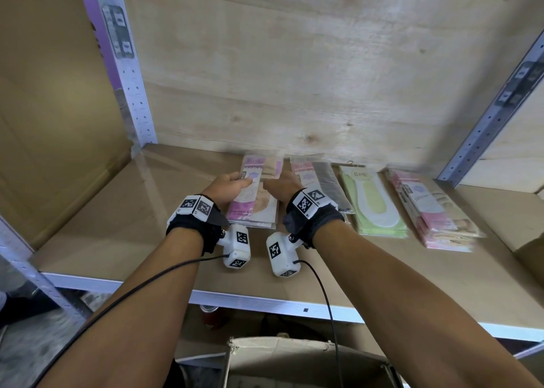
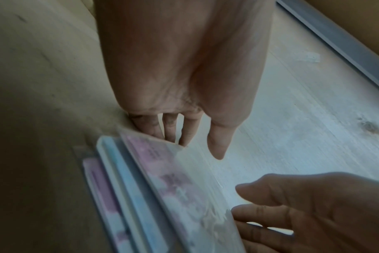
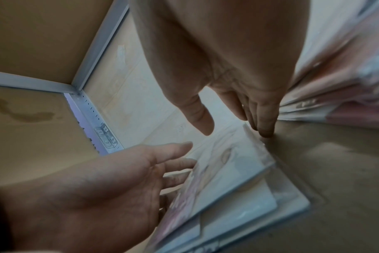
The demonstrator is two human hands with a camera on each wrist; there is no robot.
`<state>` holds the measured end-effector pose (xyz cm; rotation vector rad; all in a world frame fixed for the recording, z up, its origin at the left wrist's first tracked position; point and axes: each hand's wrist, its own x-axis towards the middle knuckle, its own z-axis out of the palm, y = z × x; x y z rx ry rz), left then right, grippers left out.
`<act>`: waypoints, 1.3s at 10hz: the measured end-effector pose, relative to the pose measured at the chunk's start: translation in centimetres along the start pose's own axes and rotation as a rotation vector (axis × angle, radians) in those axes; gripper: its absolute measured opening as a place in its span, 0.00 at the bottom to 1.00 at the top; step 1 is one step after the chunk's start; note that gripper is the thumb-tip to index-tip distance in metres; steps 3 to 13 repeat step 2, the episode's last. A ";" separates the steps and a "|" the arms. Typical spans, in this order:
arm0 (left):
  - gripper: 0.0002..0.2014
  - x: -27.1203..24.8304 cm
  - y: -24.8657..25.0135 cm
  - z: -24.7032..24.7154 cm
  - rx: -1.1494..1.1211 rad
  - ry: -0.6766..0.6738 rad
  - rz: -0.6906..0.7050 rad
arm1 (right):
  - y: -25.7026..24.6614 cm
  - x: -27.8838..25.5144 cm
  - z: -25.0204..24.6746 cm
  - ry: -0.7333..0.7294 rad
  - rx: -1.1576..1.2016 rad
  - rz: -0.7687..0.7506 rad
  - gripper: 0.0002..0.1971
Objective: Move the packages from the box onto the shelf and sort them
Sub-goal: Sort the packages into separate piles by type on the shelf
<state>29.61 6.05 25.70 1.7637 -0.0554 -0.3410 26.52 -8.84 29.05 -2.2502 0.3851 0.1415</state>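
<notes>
A stack of pink-and-white packages point(image 1: 256, 202) lies on the shelf board point(image 1: 117, 228), left of the other piles. My left hand point(image 1: 232, 183) touches its left edge with straight fingers, thumb over the top package. My right hand point(image 1: 279, 186) lies along its right edge. In the left wrist view, my left hand point(image 2: 197, 138) has its fingertips at the far corner of the top package point(image 2: 173, 184). The right wrist view shows my right hand point(image 3: 234, 126) with fingertips down on the shelf beside the package point(image 3: 231, 172). The image is blurred.
To the right lie a pink and grey pile point(image 1: 319, 178), a green pile point(image 1: 375, 205) and another pink pile point(image 1: 429, 211). Metal uprights point(image 1: 132, 93) flank the bay, a plywood wall behind. An open cardboard box point(image 1: 279, 355) and a red can point(image 1: 210, 318) sit below.
</notes>
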 end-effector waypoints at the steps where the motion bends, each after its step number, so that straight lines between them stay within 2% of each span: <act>1: 0.29 0.0 -0.1 0.1 -0.060 0.012 -0.048 | 0.4 0.0 -0.2 0.001 0.004 -0.011 0.19; 2: 0.38 0.3 -0.4 -0.9 0.008 0.151 -0.030 | 0.2 -0.7 -0.5 0.030 -0.006 -0.064 0.16; 13: 0.38 0.3 -0.4 -0.9 0.008 0.151 -0.030 | 0.2 -0.7 -0.5 0.030 -0.006 -0.064 0.16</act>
